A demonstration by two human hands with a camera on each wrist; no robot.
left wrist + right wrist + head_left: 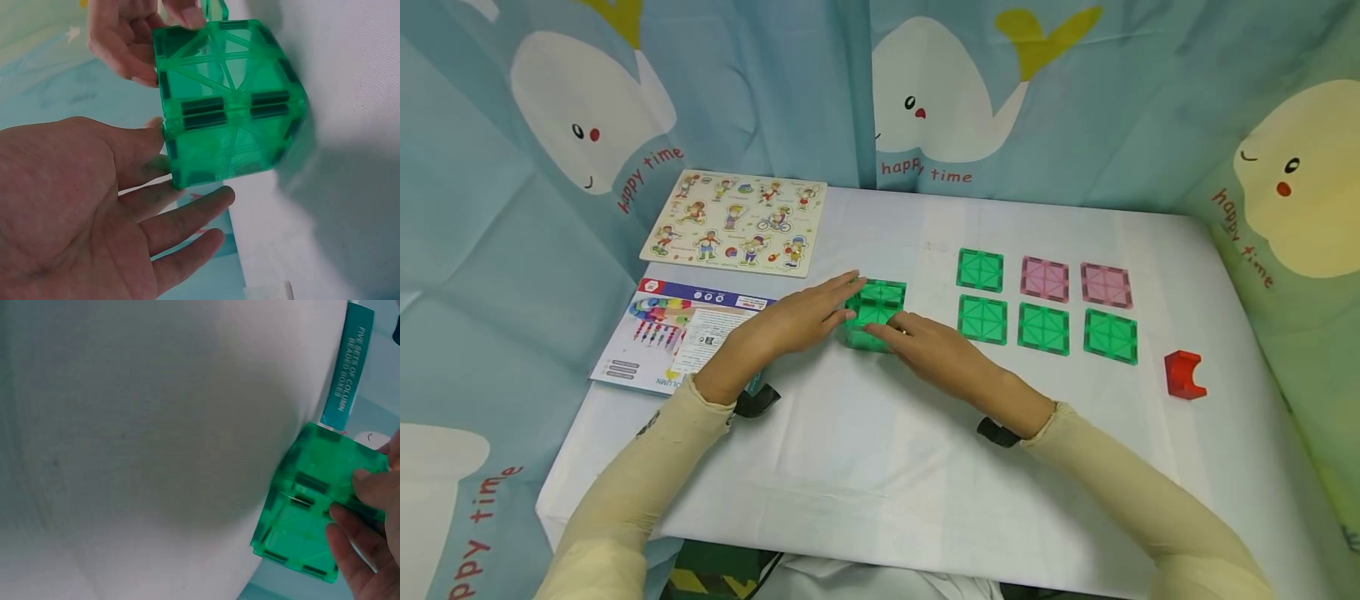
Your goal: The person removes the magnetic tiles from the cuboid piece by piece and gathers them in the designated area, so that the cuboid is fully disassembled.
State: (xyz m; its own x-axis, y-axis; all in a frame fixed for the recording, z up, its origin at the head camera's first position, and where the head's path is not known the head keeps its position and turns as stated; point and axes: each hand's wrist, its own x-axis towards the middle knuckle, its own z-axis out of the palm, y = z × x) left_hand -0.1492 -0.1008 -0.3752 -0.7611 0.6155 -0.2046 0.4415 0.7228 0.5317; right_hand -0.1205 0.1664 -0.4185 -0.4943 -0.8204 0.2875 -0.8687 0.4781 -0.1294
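Observation:
On the table stands a box-like structure of green translucent magnetic tiles [880, 293], its panels joined along dark magnet edges. At its left side is my left hand [793, 321], fingers extended; in the left wrist view the thumb and fingertips of that hand [94, 194] lie right along the structure's edge. From the right, my right hand [936, 354] pinches a green tile of the structure. In the right wrist view the thumb of my right hand [375, 512] lies on the panel's face, with fingers curled at its side. My fingers hide part of the structure.
To the right lie several flat green tiles [1042, 328] and two pink tiles [1045, 278]. Farther right is a red notched block [1183, 374]. A picture puzzle board [737, 221] lies at the back left, with a printed box [655, 346] in front of it. Curtains [820, 100] border the table.

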